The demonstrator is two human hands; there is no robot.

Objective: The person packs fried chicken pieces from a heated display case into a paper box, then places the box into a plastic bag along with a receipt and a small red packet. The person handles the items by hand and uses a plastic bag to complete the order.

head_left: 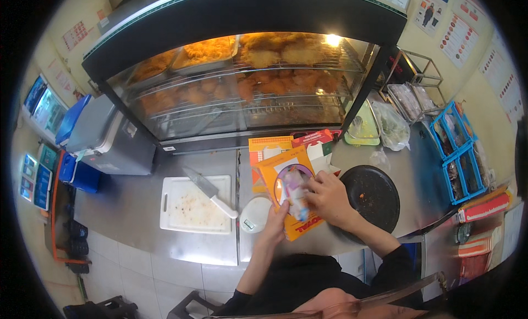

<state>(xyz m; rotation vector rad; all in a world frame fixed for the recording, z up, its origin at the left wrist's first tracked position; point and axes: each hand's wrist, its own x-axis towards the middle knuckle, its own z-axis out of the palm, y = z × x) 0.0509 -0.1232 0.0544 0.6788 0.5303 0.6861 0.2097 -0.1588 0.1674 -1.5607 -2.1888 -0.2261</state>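
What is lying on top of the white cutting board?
On the white cutting board lies a knife, its white handle reaching past the board's right edge, and small reddish crumbs are scattered across it. Whatever is beneath the knife blade is covered.

Brushed, dully shining metal was seen in the counter (pixel 137 209); matt white plastic in the cutting board (pixel 187 209); glossy printed card in the orange box (pixel 275 173).

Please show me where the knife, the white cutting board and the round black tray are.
knife (pixel 204 186): head view, on its blade.
white cutting board (pixel 187 211): head view, bare middle.
round black tray (pixel 377 198): head view, its bare surface.
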